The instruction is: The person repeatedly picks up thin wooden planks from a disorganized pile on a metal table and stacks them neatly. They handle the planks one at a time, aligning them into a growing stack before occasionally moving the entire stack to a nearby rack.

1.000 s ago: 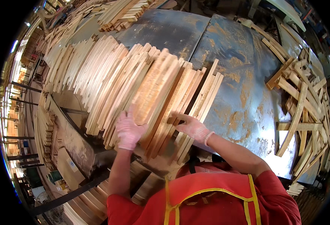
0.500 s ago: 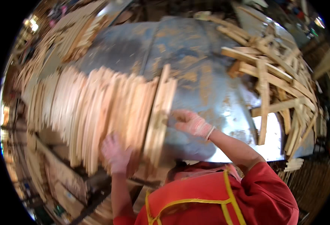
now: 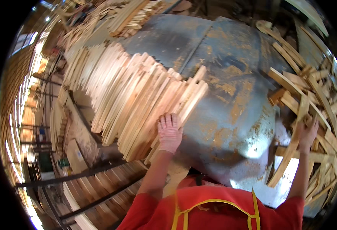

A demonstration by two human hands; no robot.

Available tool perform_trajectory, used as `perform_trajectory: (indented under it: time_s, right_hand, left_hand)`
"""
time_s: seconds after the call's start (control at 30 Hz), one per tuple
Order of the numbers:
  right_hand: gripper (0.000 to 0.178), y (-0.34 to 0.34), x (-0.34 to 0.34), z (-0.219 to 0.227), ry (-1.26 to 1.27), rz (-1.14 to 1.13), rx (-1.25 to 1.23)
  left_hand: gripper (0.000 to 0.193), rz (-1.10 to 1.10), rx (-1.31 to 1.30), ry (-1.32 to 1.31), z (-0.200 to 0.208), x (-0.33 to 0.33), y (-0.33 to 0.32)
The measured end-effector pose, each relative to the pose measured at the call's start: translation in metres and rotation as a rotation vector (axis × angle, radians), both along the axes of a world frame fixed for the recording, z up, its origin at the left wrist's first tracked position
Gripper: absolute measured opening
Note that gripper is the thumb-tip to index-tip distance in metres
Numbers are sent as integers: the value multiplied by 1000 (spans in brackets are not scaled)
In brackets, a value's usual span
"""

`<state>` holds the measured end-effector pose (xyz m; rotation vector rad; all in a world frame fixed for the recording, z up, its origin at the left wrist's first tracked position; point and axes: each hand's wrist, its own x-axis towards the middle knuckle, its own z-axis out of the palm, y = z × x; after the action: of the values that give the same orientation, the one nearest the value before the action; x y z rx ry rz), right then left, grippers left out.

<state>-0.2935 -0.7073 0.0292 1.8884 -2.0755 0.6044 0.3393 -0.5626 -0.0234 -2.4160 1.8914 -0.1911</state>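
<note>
Fanned row of pale curved wooden slats (image 3: 137, 96) largely stacked along table's left edge, left hand (image 3: 170, 132) flat against it; right hand (image 3: 307, 132) grasping another slat (image 3: 291, 149) from right-edge heap (image 3: 321, 99).

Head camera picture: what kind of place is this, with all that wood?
It looks like a woodworking shop or small wood factory. A fanned stack of wooden slats lies on a worn metal table, and a jumbled pile of curved wood pieces sits where the right hand reaches.

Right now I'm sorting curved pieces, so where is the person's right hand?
In the head view, the right hand is far right, on a curved wooden slat at the loose pile's edge.
</note>
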Motion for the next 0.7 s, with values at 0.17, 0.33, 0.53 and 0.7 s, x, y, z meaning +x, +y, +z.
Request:
perform_trajectory:
  time_s: [0.17,0.33,0.53,0.7]
  right_hand:
    - [103,79,34,-65,-350,-99,176]
    - [92,82,162,-52,-1187,92,130]
    - [48,88,383,-43,-628,106,884]
    - [68,91,487,-11,-707,361,1213]
  left_hand:
    - [86,66,218,87,29,-10,-9]
    - [82,-185,34,130,30,-17,15]
    - [78,-267,55,370,45,-25,69]
    - [79,-294,46,311,40,13,90]
